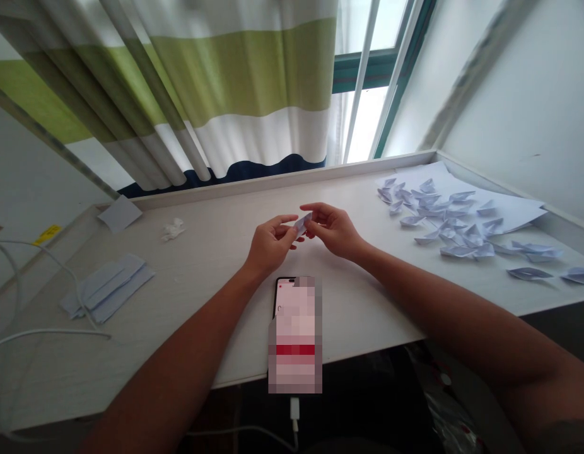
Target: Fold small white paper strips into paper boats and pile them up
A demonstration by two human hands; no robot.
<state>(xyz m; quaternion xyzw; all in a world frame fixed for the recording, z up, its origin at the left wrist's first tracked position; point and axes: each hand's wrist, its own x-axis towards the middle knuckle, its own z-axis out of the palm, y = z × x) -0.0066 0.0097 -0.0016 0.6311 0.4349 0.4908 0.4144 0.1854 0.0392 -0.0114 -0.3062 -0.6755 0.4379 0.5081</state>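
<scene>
Above the middle of the white desk [202, 277], both my hands pinch one small folded piece of pale paper [302, 222]. My left hand [270, 243] grips its left end with thumb and fingers closed. My right hand [333, 228] pinches its right end from the other side. The paper is held a little above the desk top, just beyond a phone [296, 334] lying face up at the near edge.
Several folded paper boats [443, 217] lie scattered on white sheets [504, 208] at the right. A stack of cut paper strips [107, 287] and a white cable [46, 331] sit left. A crumpled scrap [173, 229] and a paper square [119, 213] lie near the striped curtain [202, 94].
</scene>
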